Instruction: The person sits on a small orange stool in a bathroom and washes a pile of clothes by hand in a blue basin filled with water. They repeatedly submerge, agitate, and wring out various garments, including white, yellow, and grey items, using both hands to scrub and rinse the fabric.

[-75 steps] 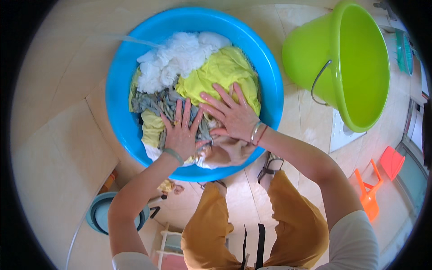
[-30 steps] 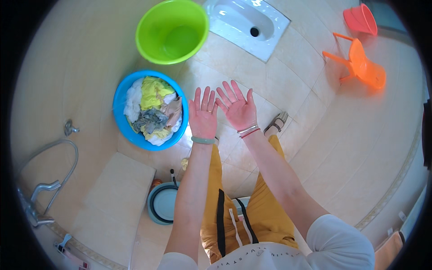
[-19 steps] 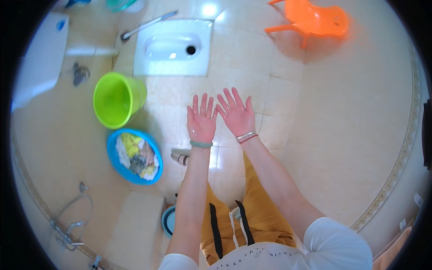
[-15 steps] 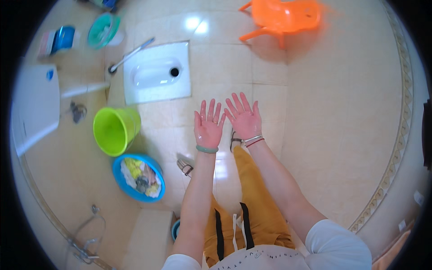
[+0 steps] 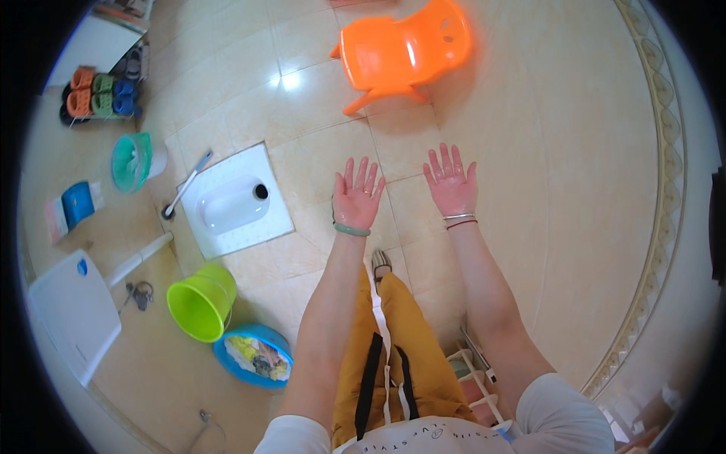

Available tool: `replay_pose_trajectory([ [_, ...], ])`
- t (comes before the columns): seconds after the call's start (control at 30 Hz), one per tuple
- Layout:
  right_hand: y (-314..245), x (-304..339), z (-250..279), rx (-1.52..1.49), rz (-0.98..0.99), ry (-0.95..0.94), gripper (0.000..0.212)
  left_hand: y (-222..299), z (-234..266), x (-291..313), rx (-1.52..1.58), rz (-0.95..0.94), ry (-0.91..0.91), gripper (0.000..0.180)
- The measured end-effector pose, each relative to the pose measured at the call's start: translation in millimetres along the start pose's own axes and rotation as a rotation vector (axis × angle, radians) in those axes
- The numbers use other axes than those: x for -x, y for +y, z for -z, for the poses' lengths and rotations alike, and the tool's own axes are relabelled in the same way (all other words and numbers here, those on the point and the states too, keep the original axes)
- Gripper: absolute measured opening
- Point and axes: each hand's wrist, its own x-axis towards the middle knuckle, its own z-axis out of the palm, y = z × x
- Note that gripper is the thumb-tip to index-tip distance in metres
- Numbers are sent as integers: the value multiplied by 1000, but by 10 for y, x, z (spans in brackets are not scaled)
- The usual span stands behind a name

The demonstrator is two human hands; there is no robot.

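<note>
Palm up and wet, my left hand [image 5: 355, 198] is stretched out in front of me with its fingers spread. A green bangle [image 5: 352, 230] circles that wrist, and a ring sits on one finger. To its right, my right hand [image 5: 454, 184] is also palm up, fingers apart, holding nothing. It wears a silver bracelet [image 5: 458, 217] and a thin red cord. The two hands are apart, above the tiled floor [image 5: 333, 144]. Beyond them stands an orange plastic chair [image 5: 386, 53].
At left, a squat toilet [image 5: 234, 200] has a brush [image 5: 189, 181] beside it. A lime-green bucket [image 5: 198, 306] and a blue basin [image 5: 249, 372] with laundry stand nearer. Farther off are a bin [image 5: 131, 163] and a rack of clogs [image 5: 102, 94]. A shelf [image 5: 480, 386] is near my right leg.
My view has turned right, so the toilet, bucket and basin sit lower and the chair shows more fully. My hands have moved farther apart; both stay open. My feet have shifted.
</note>
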Motion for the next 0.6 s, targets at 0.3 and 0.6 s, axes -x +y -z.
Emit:
replay_pose_trajectory([
  [0.3, -710, -1811, -154, 155, 203, 80, 65, 343, -119, -1819, -237, 4, 128, 48],
  [0.6, -1057, -2841, -244, 444, 214, 164, 68, 561, -84, -3100, -342, -95, 262, 54],
])
